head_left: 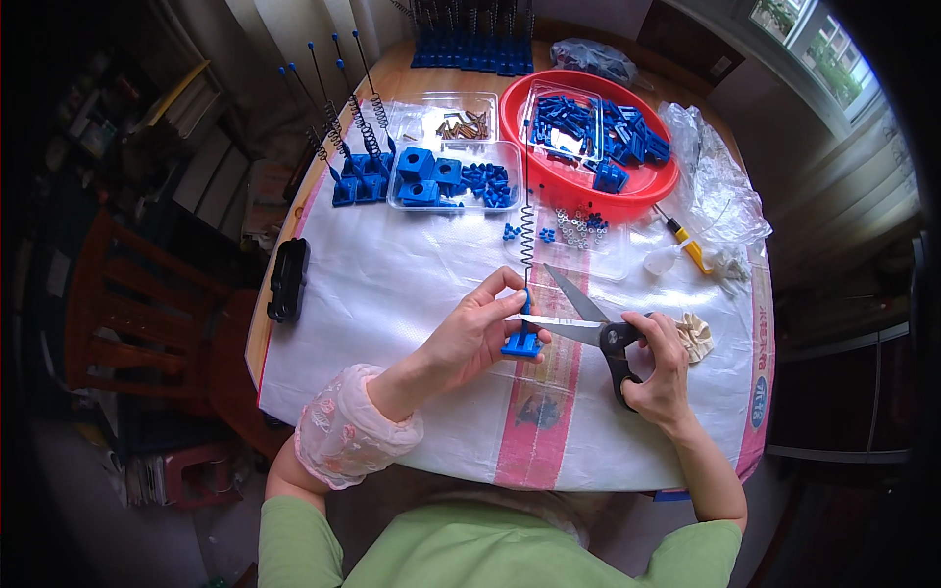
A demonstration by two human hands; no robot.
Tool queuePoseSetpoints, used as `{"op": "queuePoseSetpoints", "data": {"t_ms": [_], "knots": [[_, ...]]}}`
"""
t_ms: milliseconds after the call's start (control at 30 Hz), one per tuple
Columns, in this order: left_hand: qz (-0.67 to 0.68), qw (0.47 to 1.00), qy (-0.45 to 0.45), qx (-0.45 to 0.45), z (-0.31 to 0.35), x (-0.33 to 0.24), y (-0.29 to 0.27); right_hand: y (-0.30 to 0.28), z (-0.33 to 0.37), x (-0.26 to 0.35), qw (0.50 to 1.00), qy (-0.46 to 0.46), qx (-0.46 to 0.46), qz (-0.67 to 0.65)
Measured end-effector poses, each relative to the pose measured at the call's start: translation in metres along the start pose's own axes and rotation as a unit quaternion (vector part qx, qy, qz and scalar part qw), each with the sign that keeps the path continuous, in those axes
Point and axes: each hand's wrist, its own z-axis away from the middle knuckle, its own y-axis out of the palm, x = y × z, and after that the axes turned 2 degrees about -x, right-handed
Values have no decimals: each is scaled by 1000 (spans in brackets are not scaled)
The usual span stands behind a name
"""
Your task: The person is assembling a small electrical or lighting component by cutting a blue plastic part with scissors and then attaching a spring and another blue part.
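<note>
My left hand (pixel 480 328) is closed round a small blue plastic base (pixel 521 344). From that base a thin black rod with a coil spring (pixel 526 235) rises upright. My right hand (pixel 659 367) grips black-handled scissors (pixel 615 340) with the fingers at the handles. Their blades are spread, and the lower blade reaches to the blue piece beside my left fingers. Whether it touches the piece, I cannot tell. A pink floral sleeve cover (pixel 355 426) sits on my left forearm.
Finished-looking spring pieces (pixel 363 178) stand at the left. Clear boxes hold blue parts (pixel 482 184) and brass pins (pixel 463 125). Behind is a red basin (pixel 637 201) of blue parts. A yellow cutter (pixel 690 247), plastic bags (pixel 720 186) and a black tray (pixel 288 280) lie near the edges.
</note>
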Motion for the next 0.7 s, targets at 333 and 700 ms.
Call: {"op": "queuePoseSetpoints", "data": {"t_ms": [333,700], "knots": [[-7,1000,-2,-8,0,-1,1,-1,-1,1,1000,1,-1,-10],[-27,1000,4,-3,0,2,1,-1,-1,1,1000,0,-2,-4]]}}
